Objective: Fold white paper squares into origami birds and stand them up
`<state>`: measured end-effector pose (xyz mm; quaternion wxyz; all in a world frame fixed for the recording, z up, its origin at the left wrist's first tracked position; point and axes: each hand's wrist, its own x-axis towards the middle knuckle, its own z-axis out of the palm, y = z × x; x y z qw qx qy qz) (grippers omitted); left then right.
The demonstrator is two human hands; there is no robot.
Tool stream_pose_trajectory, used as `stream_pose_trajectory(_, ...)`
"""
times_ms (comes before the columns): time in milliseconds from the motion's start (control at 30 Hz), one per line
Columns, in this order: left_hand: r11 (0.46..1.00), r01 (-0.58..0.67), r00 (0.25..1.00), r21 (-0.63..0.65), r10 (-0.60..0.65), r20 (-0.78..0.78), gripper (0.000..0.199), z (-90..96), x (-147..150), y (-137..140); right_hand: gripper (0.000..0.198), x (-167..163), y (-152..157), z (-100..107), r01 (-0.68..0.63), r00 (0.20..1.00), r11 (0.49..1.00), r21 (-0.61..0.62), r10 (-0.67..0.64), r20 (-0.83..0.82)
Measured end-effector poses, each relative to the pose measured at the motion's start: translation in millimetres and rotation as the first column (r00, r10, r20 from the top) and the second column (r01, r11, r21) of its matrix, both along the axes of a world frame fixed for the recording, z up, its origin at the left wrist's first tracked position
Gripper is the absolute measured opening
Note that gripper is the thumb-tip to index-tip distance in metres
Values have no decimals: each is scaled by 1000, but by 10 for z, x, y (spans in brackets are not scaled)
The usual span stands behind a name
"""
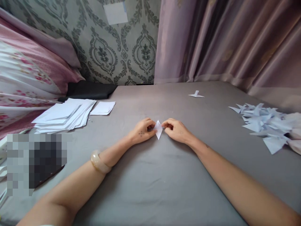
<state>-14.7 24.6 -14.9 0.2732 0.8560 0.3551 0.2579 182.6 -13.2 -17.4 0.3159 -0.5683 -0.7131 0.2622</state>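
Note:
A small white sheet of folded paper (pixel 158 131), shaped like a narrow diamond, lies between my two hands over the grey cloth. My left hand (pixel 144 131) pinches its left side with thumb and fingers. On the other side, my right hand (pixel 176 130) has its fingers curled together at the paper's upper right edge. The right fingertips touch or nearly touch the paper; how firmly they grip it cannot be made out. A pale bangle (pixel 100 162) circles my left wrist.
Stacked white paper sheets (pixel 66 116) lie at the left, beside a smaller paper pile (pixel 103 108) and a folded black cloth (pixel 90 90). Many folded paper pieces (pixel 265 121) are heaped at the right. One folded paper figure (pixel 196 94) stands farther back. Curtains (pixel 199 40) hang behind.

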Motion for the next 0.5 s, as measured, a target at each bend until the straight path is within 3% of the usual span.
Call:
stream_pose_trajectory(200, 973, -126, 976, -193, 157, 154, 30, 95, -57, 1, 28, 52, 13, 54, 125, 919, 975, -185, -184, -349)
stream_pose_trajectory(333, 934, -220, 924, -283, 293, 248, 32, 96, -63, 39, 29, 54, 9, 96, 146, 878, 964, -223, -231, -419)
stream_pose_trajectory(500, 911, -267, 909, -313, 346, 231, 29, 115, -69, 39, 28, 60, 26, 68, 137, 889, 968, -210, -214, -405)
